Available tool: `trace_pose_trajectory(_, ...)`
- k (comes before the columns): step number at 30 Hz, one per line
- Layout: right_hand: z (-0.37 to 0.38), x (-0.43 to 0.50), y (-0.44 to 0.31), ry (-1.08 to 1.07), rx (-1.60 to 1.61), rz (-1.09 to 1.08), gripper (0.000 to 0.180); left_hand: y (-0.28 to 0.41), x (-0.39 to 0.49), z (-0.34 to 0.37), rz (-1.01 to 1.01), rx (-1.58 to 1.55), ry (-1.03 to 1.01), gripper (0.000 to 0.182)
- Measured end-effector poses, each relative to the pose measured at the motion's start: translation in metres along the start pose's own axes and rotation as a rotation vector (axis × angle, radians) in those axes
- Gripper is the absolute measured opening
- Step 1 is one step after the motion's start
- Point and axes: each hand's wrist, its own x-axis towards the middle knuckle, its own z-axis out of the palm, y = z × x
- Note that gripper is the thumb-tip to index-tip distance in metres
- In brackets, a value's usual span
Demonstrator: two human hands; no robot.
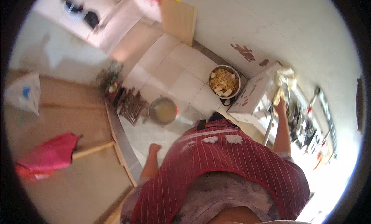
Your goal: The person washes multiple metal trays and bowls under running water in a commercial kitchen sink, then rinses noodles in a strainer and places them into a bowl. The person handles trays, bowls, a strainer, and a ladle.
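My right hand (280, 105) reaches out over the counter on the right, against a pale yellowish cloth (279, 94); whether its fingers grip the cloth is too blurred to tell. Close by, a long metal handle (269, 128) slants down from a round metal rim. My left hand (155, 148) hangs low beside my red striped apron, its fingers curled, with nothing visible in it. On the floor ahead stands a metal bowl (224, 82) heaped with yellowish food and white chunks. Left of it sits a grey pot (163, 111) with cloudy contents.
A brown woven rack (132, 105) lies left of the pot. Wooden panels (95, 166) hold a pink cloth (52, 154) and a white plastic bag (24, 93). Kitchen utensils (304, 125) crowd the right counter. A beige board (177, 21) leans by the wall. A person (81, 12) is at upper left.
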Motion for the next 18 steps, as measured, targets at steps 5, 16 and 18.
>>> trace_pose_trajectory(5, 0.017, 0.034, -0.071, -0.152, 0.202, 0.013, 0.041, 0.003, 0.02, 0.012, -0.127, -0.236, 0.104, 0.037)
trace_pose_trajectory(16, 0.044, 0.392, -0.275, 0.139, 0.201, -0.339, 0.034, 0.084, -0.044, 0.055, -0.544, -0.798, -0.041, 0.036)
trace_pose_trajectory(18, 0.037, 0.463, -0.331, 0.269, -0.034, -0.377, 0.035, 0.111, -0.066, 0.065, -0.708, -0.876, 0.018, 0.031)
